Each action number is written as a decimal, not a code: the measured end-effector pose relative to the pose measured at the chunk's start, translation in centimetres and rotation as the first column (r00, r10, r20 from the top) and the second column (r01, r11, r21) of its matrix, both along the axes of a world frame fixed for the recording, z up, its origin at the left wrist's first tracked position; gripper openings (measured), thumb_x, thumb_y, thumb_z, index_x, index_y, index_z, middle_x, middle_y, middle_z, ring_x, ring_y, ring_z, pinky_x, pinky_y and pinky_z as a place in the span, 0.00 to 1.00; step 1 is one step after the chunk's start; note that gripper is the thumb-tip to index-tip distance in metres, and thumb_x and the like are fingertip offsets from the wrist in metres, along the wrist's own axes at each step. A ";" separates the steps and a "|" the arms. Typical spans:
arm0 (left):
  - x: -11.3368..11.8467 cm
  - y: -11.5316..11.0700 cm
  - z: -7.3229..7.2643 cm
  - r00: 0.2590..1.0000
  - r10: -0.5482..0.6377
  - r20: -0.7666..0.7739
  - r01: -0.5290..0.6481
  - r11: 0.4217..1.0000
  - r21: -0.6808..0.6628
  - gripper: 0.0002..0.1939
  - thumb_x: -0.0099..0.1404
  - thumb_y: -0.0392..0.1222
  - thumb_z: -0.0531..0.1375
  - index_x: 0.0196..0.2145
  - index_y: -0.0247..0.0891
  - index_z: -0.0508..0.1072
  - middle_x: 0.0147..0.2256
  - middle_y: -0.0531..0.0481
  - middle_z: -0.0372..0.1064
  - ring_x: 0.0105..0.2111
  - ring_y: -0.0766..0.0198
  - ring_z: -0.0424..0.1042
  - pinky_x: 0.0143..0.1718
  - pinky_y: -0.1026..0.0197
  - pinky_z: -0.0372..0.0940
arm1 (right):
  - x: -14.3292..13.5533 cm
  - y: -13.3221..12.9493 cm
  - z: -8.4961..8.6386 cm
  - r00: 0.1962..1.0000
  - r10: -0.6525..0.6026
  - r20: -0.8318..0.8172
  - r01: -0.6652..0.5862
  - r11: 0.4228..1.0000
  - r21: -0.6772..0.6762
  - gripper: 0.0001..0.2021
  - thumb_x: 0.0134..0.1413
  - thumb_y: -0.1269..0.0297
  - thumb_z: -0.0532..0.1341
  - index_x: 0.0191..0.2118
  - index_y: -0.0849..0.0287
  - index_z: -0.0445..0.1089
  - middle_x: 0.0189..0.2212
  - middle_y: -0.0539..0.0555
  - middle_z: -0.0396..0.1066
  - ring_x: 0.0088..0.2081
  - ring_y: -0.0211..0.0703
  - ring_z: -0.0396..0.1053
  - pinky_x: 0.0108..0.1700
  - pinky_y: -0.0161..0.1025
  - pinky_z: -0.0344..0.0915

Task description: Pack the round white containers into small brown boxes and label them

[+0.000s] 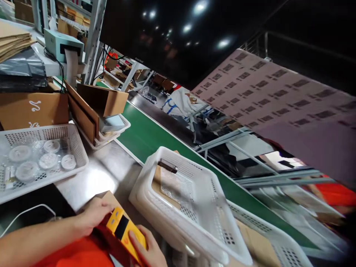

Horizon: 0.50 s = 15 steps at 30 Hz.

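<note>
My right hand (pixel 148 246) is wrapped round a yellow box (pixel 126 231) with a black band across it, low in the middle of the view. Beside its upper end, my left hand (pixel 96 213) has its fingers closed at the edge of a small brown cardboard box (pixel 109 200). The yellow box lies tilted against or partly in this carton; I cannot tell which. The carton's lower part is hidden by my hands and the yellow box.
Stacked white baskets (pixel 164 196) stand close on the right, the top one holding a dark slim object (pixel 167 165). Another white basket (pixel 79 148) on the left holds round wrapped pieces. Behind run a green conveyor belt (pixel 144 126) and a label printer (pixel 62 44); a dark screen (pixel 155 33) hangs above.
</note>
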State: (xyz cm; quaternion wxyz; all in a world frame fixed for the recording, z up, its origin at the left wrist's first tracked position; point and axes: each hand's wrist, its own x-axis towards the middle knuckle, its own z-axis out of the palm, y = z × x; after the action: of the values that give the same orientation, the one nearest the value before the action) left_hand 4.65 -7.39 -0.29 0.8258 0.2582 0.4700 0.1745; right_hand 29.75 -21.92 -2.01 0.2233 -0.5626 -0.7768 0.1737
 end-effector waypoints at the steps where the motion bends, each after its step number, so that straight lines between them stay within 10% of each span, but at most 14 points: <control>1: -0.2 0.3 0.3 1.000 -0.006 -0.026 0.006 1.000 -0.001 0.20 0.62 0.58 0.68 0.32 0.35 0.80 0.28 0.45 0.78 0.28 0.57 0.76 0.29 0.57 0.66 | -0.1 0.3 0.9 0.999 0.031 0.022 -0.030 0.999 -0.042 0.42 0.44 0.70 0.67 0.69 0.42 0.68 0.62 0.61 0.72 0.56 0.61 0.78 0.53 0.47 0.78; 5: -0.6 0.7 1.1 0.999 -0.046 -0.016 0.045 0.996 -0.082 0.22 0.59 0.61 0.70 0.36 0.37 0.77 0.30 0.46 0.78 0.30 0.57 0.77 0.31 0.58 0.67 | -0.6 1.2 2.8 0.998 0.001 -0.062 -0.010 0.989 -0.145 0.39 0.45 0.69 0.67 0.67 0.43 0.71 0.61 0.61 0.74 0.56 0.62 0.78 0.55 0.49 0.77; 10: -0.3 0.5 0.3 0.993 -0.062 -0.098 0.059 0.998 -0.037 0.27 0.50 0.63 0.75 0.31 0.40 0.71 0.21 0.56 0.68 0.22 0.64 0.69 0.25 0.62 0.60 | -0.4 1.0 1.5 0.972 -0.143 -0.187 0.111 0.978 -0.175 0.25 0.49 0.55 0.71 0.56 0.42 0.80 0.48 0.56 0.82 0.45 0.58 0.82 0.42 0.42 0.81; 15: -0.4 0.4 0.3 0.999 -0.005 0.046 0.011 0.993 -0.118 0.34 0.43 0.68 0.76 0.33 0.35 0.75 0.27 0.49 0.74 0.27 0.62 0.74 0.29 0.61 0.65 | 1.2 -0.2 0.2 0.998 -0.039 -0.055 0.029 0.985 -0.173 0.29 0.56 0.49 0.67 0.62 0.48 0.75 0.60 0.61 0.73 0.57 0.62 0.77 0.56 0.49 0.77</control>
State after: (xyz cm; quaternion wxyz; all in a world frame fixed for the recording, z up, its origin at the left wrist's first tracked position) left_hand 4.23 -7.03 -0.02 0.8508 0.2067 0.4595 0.1489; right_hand 30.97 -22.12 -1.84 0.1994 -0.5877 -0.7424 0.2525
